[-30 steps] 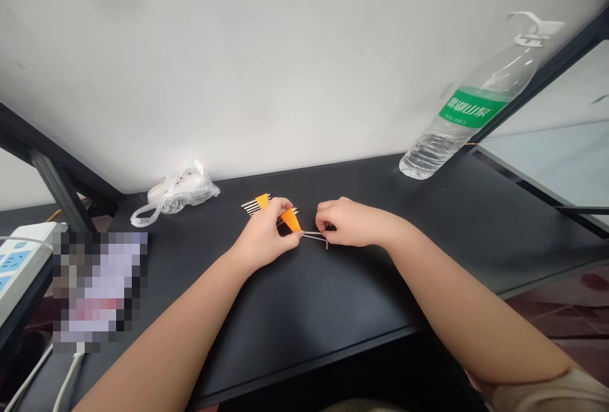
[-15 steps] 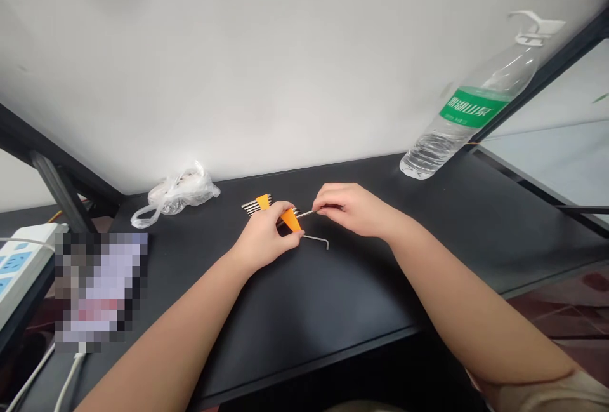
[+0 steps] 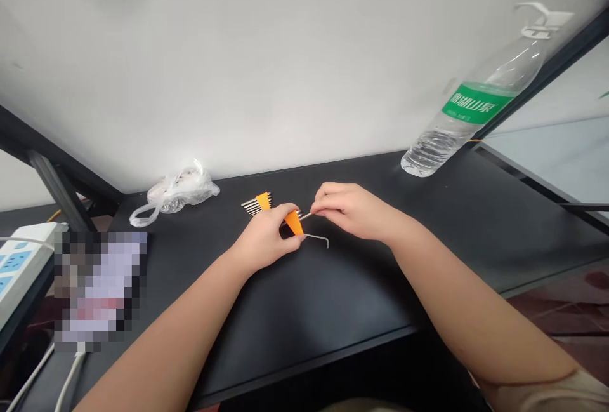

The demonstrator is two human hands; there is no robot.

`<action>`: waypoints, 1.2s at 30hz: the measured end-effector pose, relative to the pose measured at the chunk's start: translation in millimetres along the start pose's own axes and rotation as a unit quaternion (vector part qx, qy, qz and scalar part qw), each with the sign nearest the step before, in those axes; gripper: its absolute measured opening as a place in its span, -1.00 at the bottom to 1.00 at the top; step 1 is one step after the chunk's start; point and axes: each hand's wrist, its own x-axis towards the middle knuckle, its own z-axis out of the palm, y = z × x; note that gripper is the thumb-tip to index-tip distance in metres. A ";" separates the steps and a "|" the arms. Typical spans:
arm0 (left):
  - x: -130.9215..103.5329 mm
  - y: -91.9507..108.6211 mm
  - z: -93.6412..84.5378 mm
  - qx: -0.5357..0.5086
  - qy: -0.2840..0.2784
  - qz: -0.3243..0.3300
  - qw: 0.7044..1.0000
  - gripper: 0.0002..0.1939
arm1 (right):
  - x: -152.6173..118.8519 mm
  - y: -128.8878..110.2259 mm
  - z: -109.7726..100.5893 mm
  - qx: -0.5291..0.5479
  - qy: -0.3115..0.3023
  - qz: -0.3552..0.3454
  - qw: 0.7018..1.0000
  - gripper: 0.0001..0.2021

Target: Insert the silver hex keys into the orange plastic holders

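My left hand point(image 3: 266, 237) is closed around an orange hex key holder point(image 3: 294, 223), thumb at its lower end and fingers over the top. In my right hand point(image 3: 345, 209), thumb and fingers pinch a metal hex key point(image 3: 306, 216), whose other end reaches the holder. A thin bent hex key point(image 3: 321, 237) sticks out to the right beneath the holder; I cannot tell whether it sits in it. Just behind my left hand lies a second orange holder point(image 3: 263, 201) with several hex keys in a row.
A crumpled clear plastic bag point(image 3: 183, 191) lies at the back left. Toward the left edge are a blurred-out phone-like object point(image 3: 104, 285) with a cable and a white power strip point(image 3: 23, 256). A large water bottle point(image 3: 471, 107) stands at the back right of the black table point(image 3: 309, 323).
My right hand and its hex key have moved slightly left, closer to the orange holder. Less of the key shows between hand and holder. My left hand keeps its grip.
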 end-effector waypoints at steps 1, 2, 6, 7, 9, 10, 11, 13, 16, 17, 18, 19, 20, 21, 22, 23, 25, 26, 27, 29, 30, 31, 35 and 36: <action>0.0 1.2 0.1 0.007 -0.002 0.008 1.000 -0.56 | 0.7 -2.2 2.2 0.000 -0.007 -0.001 1.000 -0.75; 0.0 2.4 0.2 0.011 -0.004 0.013 1.000 -0.57 | 1.8 -5.2 5.0 0.004 -0.013 -0.001 1.000 -0.75; -0.3 5.9 0.4 -0.008 -0.007 0.028 1.000 -0.66 | 7.7 -20.9 18.9 0.052 -0.032 0.018 0.998 -0.81; -0.5 6.0 0.4 -0.014 -0.006 0.028 0.999 -0.67 | 9.0 -23.7 21.1 0.065 -0.032 0.021 0.997 -0.82; -1.0 5.4 0.3 -0.016 0.005 0.021 1.000 -0.65 | 10.3 -24.4 21.4 0.077 -0.019 0.026 0.997 -0.85; -1.3 4.7 0.4 -0.015 0.013 0.013 1.000 -0.62 | 10.1 -21.7 19.0 0.074 -0.006 0.031 0.997 -0.86; -1.5 3.9 0.6 -0.013 0.021 0.006 1.000 -0.58 | 9.1 -16.8 14.9 0.063 0.007 0.039 0.997 -0.87; -2.1 2.2 1.2 -0.014 0.027 -0.005 1.000 -0.54 | 5.3 -1.5 3.0 0.022 0.023 0.067 0.997 -0.89; -2.7 0.0 2.8 -0.027 0.023 -0.015 0.999 -0.52 | -2.3 24.9 -16.8 -0.045 -0.041 0.133 0.989 -0.90; -2.8 -0.7 3.4 -0.031 0.024 -0.019 0.999 -0.52 | -4.3 30.9 -21.7 -0.052 -0.070 0.156 0.984 -0.90; -2.7 -1.3 3.9 -0.033 0.026 -0.022 0.999 -0.52 | -5.6 34.1 -25.1 -0.055 -0.099 0.172 0.979 -0.90; -2.5 -1.9 4.4 -0.034 0.030 -0.024 0.999 -0.51 | -6.0 34.1 -26.6 -0.053 -0.126 0.180 0.974 -0.90; -2.1 -2.4 4.7 -0.032 0.034 -0.025 0.999 -0.51 | -5.6 30.9 -26.2 -0.051 -0.149 0.179 0.971 -0.90; -1.6 -2.8 4.9 -0.030 0.039 -0.027 0.998 -0.50 | -4.5 24.8 -23.9 -0.049 -0.172 0.171 0.969 -0.91; -1.0 -3.1 4.9 -0.026 0.043 -0.027 0.998 -0.50 | -3.1 16.7 -19.9 -0.050 -0.193 0.158 0.967 -0.91; -0.4 -3.3 4.8 -0.023 0.047 -0.027 0.998 -0.51 | -1.6 7.4 -14.6 -0.054 -0.213 0.147 0.964 -0.90; 0.8 -3.4 4.4 -0.017 0.053 -0.025 0.998 -0.52 | 0.5 -10.7 -1.7 -0.081 -0.253 0.142 0.954 -0.93; 1.2 -3.4 4.1 -0.017 0.055 -0.023 0.998 -0.52 | 0.9 -17.9 4.7 -0.102 -0.271 0.140 0.947 -0.94; 1.5 -3.4 3.9 -0.017 0.055 -0.023 0.998 -0.52 | 0.8 -23.0 10.3 -0.125 -0.280 0.135 0.942 -0.93; 1.5 -3.1 3.6 -0.019 0.054 -0.023 0.998 -0.52 | -0.1 -26.6 17.6 -0.160 -0.269 0.124 0.942 -0.90; 1.3 -2.9 3.4 -0.018 0.053 -0.024 0.998 -0.52 | -0.5 -25.5 18.6 -0.165 -0.250 0.119 0.947 -0.89; 1.1 -2.6 3.1 -0.018 0.052 -0.026 0.998 -0.51 | -0.8 -22.9 17.7 -0.159 -0.225 0.117 0.954 -0.89; 0.1 -1.6 2.0 -0.027 0.062 -0.031 0.997 -0.52 | 0.1 -9.5 2.5 -0.059 -0.126 0.105 0.985 -0.88; 0.0 -1.4 1.7 -0.030 0.064 -0.033 0.997 -0.53 | 0.6 -7.3 -1.5 -0.033 -0.105 0.097 0.989 -0.88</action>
